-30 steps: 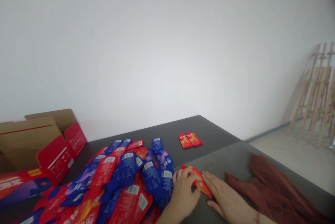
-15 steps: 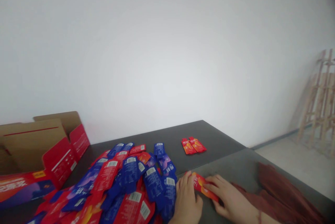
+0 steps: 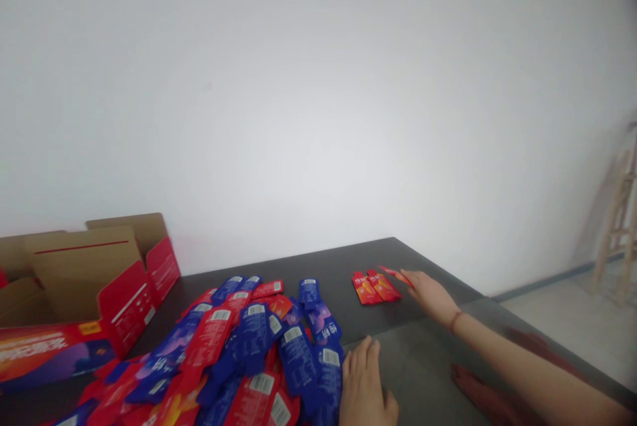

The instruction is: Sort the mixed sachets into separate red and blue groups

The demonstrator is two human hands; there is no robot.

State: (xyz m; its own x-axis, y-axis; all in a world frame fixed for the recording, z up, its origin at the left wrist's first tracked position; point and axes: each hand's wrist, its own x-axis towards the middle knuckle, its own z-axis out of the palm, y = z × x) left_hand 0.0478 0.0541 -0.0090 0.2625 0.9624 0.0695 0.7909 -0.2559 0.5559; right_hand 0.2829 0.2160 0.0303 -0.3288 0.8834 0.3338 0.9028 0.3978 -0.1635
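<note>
My right hand (image 3: 432, 296) pinches a red and orange packet (image 3: 395, 274) by its near end, raised slightly over the far part of the dark table. Just left of that packet, two similar red packets, a left one (image 3: 366, 290) and a right one (image 3: 383, 286), lie side by side, printed fronts up. My left hand (image 3: 365, 383) rests low on the table with fingers stretched out and nothing visible in them. It is at the right edge of a heaped pile of red and blue packets (image 3: 251, 340), many showing white barcode labels.
An opened red and blue cardboard box (image 3: 124, 303) stands left of the pile, flaps up. Dark red cloth (image 3: 485, 393) lies beneath my right forearm. The black table (image 3: 318, 265) meets a white wall. Wooden stands (image 3: 620, 233) lean at far right, on the floor.
My right hand has carried the red packet forward, away from my left hand, to beside the two lying packets. My left hand no longer touches that packet and stays by the pile.
</note>
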